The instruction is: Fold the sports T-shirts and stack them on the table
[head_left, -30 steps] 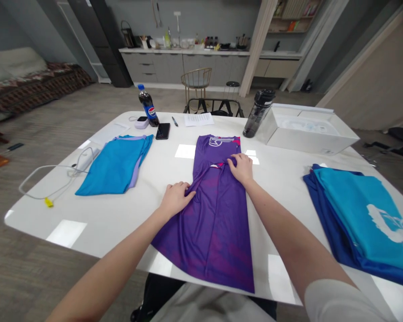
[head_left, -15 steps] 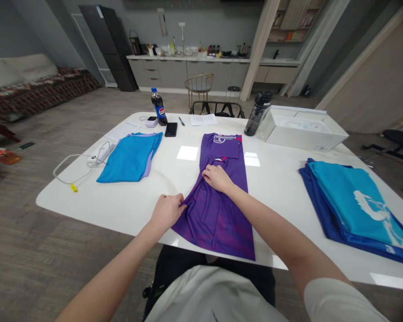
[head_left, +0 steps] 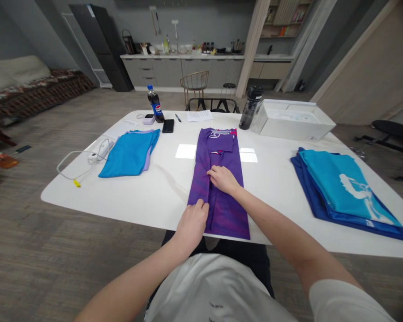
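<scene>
A purple shirt (head_left: 230,210) lies lengthwise on the white table, its collar at the far end and its hem at the near edge. Its left side is folded inward over the middle, and a short sleeve lies across the upper part. My left hand (head_left: 195,219) is closed on the folded edge near the hem. Farther up, my right hand (head_left: 223,180) pinches the same edge near the shirt's middle. The fingertips of both hands are partly hidden in the cloth.
Left on the table (head_left: 147,192) are a folded blue garment (head_left: 127,154), a white power strip (head_left: 100,152), a cola bottle (head_left: 155,105) and a phone (head_left: 168,126). Right are a dark water bottle (head_left: 250,108), a white box (head_left: 289,125) and stacked blue garments (head_left: 332,179).
My left hand has moved right, bringing the shirt's flared left side inward into a straighter fold. My right hand stays on the cloth near the middle. The view has shifted slightly.
</scene>
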A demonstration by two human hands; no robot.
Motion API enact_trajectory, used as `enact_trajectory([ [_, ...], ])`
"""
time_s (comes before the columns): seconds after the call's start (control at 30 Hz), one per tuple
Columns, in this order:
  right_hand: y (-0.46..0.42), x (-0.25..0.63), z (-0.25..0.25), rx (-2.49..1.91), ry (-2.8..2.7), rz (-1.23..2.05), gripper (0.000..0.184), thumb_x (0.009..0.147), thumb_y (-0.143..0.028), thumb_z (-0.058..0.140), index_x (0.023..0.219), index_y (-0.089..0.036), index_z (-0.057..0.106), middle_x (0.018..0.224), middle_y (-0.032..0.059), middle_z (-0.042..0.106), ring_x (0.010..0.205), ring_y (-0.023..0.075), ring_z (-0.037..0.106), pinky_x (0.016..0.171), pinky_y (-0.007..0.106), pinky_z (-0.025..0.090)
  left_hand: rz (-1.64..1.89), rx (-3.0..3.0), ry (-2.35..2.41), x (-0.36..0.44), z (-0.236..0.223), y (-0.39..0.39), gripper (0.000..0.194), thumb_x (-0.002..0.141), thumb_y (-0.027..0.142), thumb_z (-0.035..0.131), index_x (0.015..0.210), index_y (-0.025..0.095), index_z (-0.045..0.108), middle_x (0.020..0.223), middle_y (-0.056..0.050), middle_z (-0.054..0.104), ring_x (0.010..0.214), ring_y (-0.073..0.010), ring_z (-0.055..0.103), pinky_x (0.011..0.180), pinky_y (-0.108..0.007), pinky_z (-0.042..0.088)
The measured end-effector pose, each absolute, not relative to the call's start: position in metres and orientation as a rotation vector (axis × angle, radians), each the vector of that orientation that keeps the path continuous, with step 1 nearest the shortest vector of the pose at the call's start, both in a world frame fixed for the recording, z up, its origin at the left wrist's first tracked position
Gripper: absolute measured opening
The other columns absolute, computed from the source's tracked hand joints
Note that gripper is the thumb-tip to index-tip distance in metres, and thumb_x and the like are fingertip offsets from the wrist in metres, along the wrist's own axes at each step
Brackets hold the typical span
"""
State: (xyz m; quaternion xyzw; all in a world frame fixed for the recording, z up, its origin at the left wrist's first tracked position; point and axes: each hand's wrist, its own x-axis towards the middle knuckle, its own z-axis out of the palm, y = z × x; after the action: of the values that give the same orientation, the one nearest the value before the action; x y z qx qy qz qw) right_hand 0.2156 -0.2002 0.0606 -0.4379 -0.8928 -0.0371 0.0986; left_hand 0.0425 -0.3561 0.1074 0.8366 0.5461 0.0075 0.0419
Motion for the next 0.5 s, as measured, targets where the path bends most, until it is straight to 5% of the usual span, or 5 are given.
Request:
enact_trajectory([
  [0.2, -0.206, 0.234, 0.055, -1.302, -2.586, -0.018, 0.024, 0.104, -0.019, 0.046, 0.110, -0.021, 0.069, 0.111, 0.0088, 0.064, 0.098, 0.0215, 0.059, 0.084, 0.032, 0.041, 0.000, 2.573, 1.514, 0.058, 0.104, -0.374, 0.031, 0.091, -0.002, 0.044, 0.106, 0.015, 0.065, 0.102, -0.011, 0.064, 0.088, -0.0246, 0.065, 0.081, -0.040, 0.053],
  [0.5, -0.225, 0.255, 0.042, -1.333, -2.511, 0.188, 0.029, 0.106, -0.024, 0.045, 0.120, -0.021, 0.069, 0.115, 0.0080, 0.062, 0.103, 0.0206, 0.059, 0.089, 0.033, 0.042, 0.369, 2.432, 0.945, 0.041, 0.079, -0.327, 0.031, 0.104, 0.025, 0.046, 0.126, 0.023, 0.069, 0.119, -0.007, 0.071, 0.111, -0.0196, 0.066, 0.102, -0.034, 0.052],
])
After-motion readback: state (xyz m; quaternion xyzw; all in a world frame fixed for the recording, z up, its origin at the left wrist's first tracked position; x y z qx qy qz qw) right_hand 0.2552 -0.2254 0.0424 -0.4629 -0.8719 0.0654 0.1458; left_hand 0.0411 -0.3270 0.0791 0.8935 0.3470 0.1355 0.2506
